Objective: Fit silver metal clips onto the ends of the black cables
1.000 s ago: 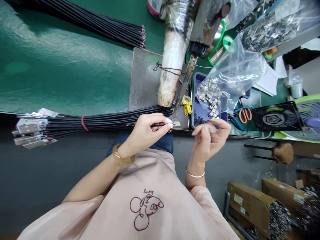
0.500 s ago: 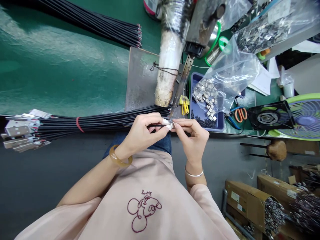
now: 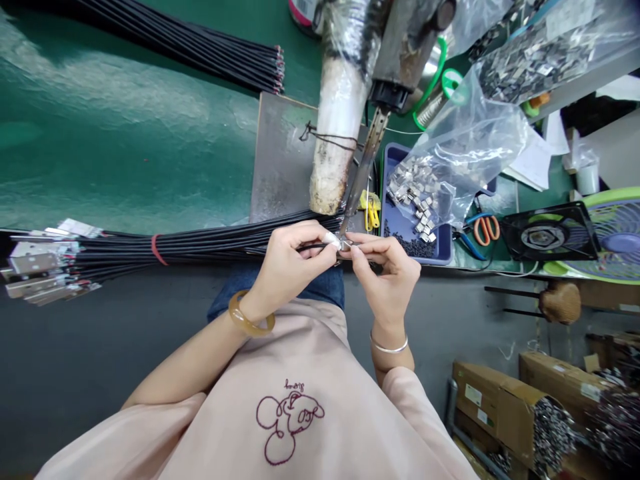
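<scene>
My left hand [image 3: 295, 260] pinches a black cable [image 3: 312, 247] near its end, with white wrapping on a fingertip. Facing it, my right hand [image 3: 386, 270] has thumb and finger closed on a small shiny metal connector piece [image 3: 345, 245] at the cable's end. Fingers partly cover the joint between the two. Just above the fingertips, the long metal tip [image 3: 364, 167] of a mounted soldering iron points down. A bundle of black cables [image 3: 210, 245], tied with a red band [image 3: 159, 249], lies behind my left hand along the table edge.
A blue tray [image 3: 443, 247] holds metal shells and small black parts under a plastic bag [image 3: 475, 150]. Beside the iron hangs a white wrapped tube [image 3: 333, 127]. Also there: a yellow cutter [image 3: 371, 212], orange-handled pliers [image 3: 486, 230], a solder spool [image 3: 435, 107], a fan [image 3: 613, 237], more cables [image 3: 215, 57].
My right hand has shifted very slightly to the right, and the metal piece between the fingertips shows more. My left hand still holds the cable in nearly the same spot.
</scene>
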